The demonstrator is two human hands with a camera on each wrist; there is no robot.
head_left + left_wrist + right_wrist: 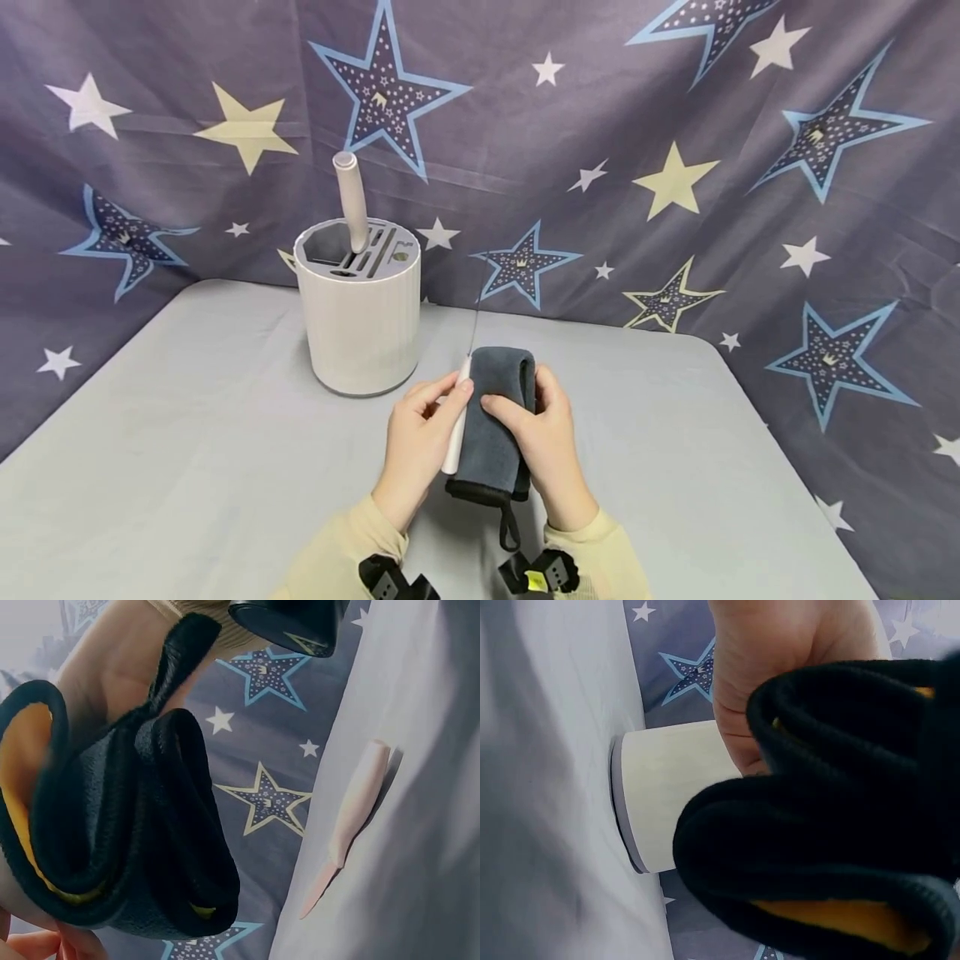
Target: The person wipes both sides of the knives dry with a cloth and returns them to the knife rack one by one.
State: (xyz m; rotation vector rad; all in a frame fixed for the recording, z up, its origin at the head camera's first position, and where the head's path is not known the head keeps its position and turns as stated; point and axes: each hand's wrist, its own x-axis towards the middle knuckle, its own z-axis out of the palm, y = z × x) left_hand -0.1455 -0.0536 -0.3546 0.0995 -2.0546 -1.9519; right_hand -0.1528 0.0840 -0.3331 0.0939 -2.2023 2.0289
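My left hand (422, 433) pinches the white handle of a knife (456, 425) between thumb and fingers. Its thin blade, seen nearly edge-on, points up and away. Beside it my right hand (547, 442) grips a folded grey cloth (491, 433), thumb on top and fingers behind. The cloth has black edging, a hanging loop and, in the left wrist view, a yellow inner side. The handle overlaps the cloth's left edge; contact cannot be told. In the left wrist view, a small pale-handled knife (360, 802) lies on the table; the head view does not show it.
A white round knife block (360, 333) stands at the table's back left, with slots in its grey top and one pale-handled tool (351, 200) upright in it. The pale table (187, 467) ends at a star-patterned curtain (585, 100). Black wrist cameras sit on both sleeves.
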